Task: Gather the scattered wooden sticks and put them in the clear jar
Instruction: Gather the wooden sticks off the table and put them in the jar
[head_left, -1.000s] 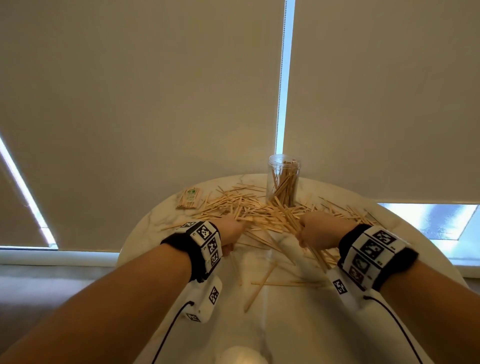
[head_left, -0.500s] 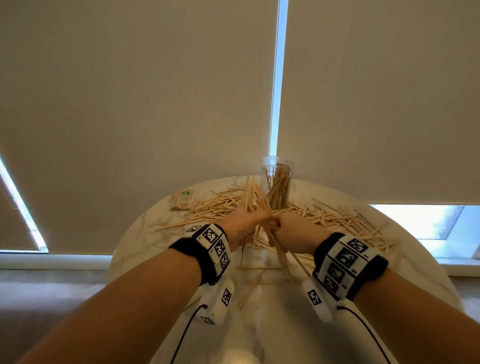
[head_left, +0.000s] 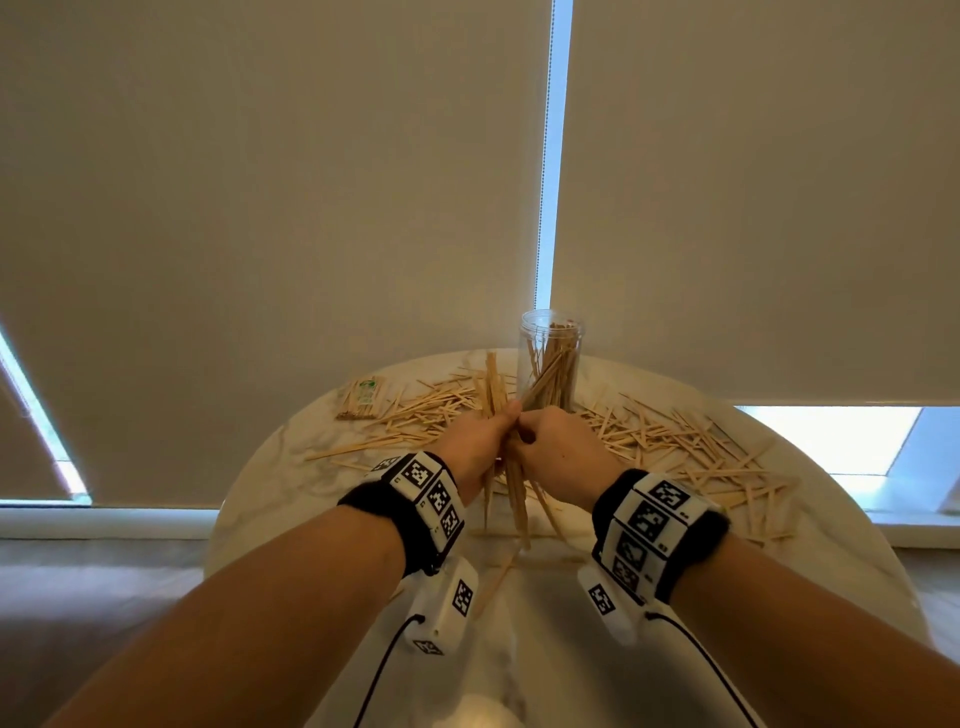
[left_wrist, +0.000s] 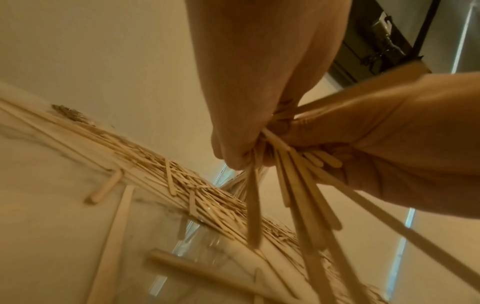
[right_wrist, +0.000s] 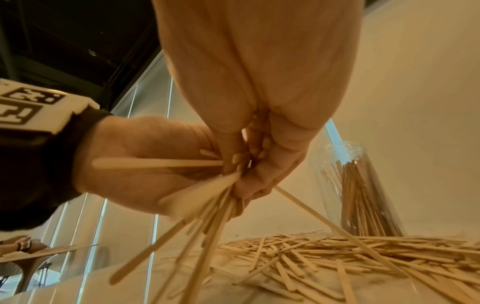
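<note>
A round white marbled table (head_left: 270, 499) fills the near ground, its front edge cut off below the head view, with a wood-toned floor (head_left: 104, 587) showing to its left. Above the table's middle the left hand (head_left: 475, 441) and the right hand (head_left: 558, 447) meet, both curled round one upright bundle of sticks (head_left: 514, 488); the fingers of each wrap the bundle at its middle, and its lower ends fan out loosely toward the tabletop while the upper ends rise above the knuckles. How many sticks are in the grip cannot be counted, since the fingers cover the middle of the bundle and the wrist views are blurred there. Banded wrist units with black-and-white markers (head_left: 431, 493) and their cables hide part of the near tabletop. A few loose sticks lie under and just behind the hands; beyond them a wide scatter of wooden sticks (head_left: 670, 447) spreads left and right across the far half of the table. On the far left rests a small wrapped packet of sticks (head_left: 361, 399), its label too small to read. The clear jar (head_left: 550, 364) stands upright, lidless, just behind the hands near the far rim, already holding leaning sticks. Behind everything hang two pale roller blinds (head_left: 260, 208) with a bright slit of window (head_left: 553, 156) between them.
</note>
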